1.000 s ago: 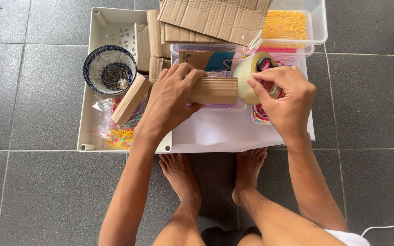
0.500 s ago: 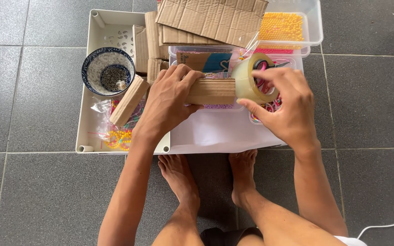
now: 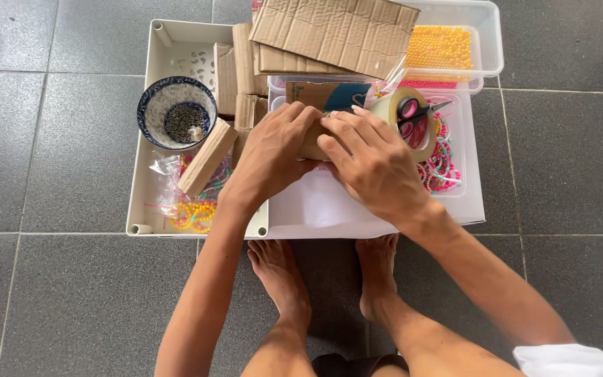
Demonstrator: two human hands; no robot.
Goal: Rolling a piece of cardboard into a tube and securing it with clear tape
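My left hand (image 3: pixel 273 157) grips a small stack of brown cardboard (image 3: pixel 310 145), which both hands mostly hide. My right hand (image 3: pixel 375 164) lies over the right part of the same stack, fingers flat and pressed onto it, touching my left fingers. A roll of clear packing tape (image 3: pixel 393 110) sits at the stack's right end, just above my right knuckles. Pink-handled scissors (image 3: pixel 413 110) show through the roll's hole.
A white tray (image 3: pixel 149 174) holds a blue-and-white bowl (image 3: pixel 176 115) of dark bits, a cardboard block (image 3: pixel 207 157) and bagged yellow beads (image 3: pixel 193 211). Behind lie cardboard sheets (image 3: pixel 336 31), a clear box of yellow beads (image 3: pixel 448 49) and pink bead strands (image 3: pixel 442 164). My bare feet (image 3: pixel 280 272) rest on grey tiles.
My right hand has left the tape roll and moved left onto the cardboard stack, meeting my left hand. The roll now sits at the stack's end.
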